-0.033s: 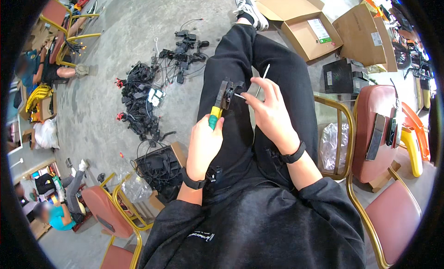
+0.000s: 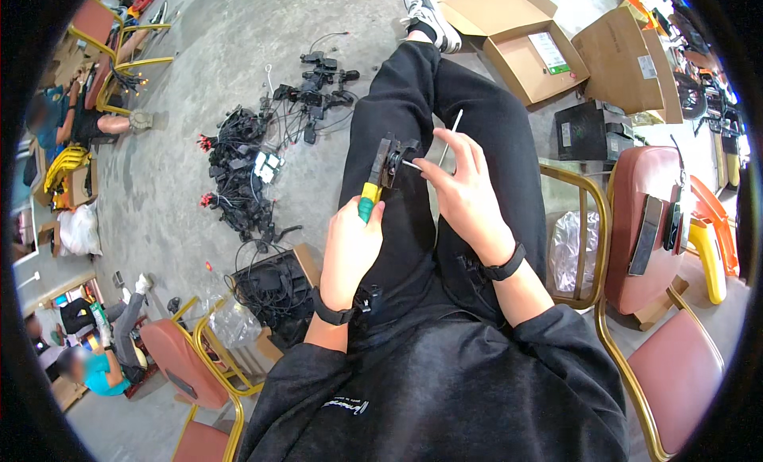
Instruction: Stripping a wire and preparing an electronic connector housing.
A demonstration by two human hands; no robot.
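My left hand (image 2: 357, 238) is wrapped around the green and yellow handle of a hand tool (image 2: 370, 193) that looks like pliers or wire strippers, its dark jaws pointing away from me. A small black part (image 2: 406, 153) sits against the jaws; its details are too dark to make out. My right hand (image 2: 467, 198) is closed in a pinch close to that part, index finger curled over. Between its fingers is a thin pale rod or cable (image 2: 455, 125). One short pale length reaches to the jaws and another sticks up past the fingertips; whether they join is hidden.
Black cabled parts (image 2: 238, 168) lie heaped on the floor at left, beside a box of black cables (image 2: 274, 283). An open cardboard box (image 2: 517, 56) and a black case (image 2: 588, 132) are at far right. Chairs (image 2: 648, 223) flank me; two people (image 2: 99, 370) sit at left.
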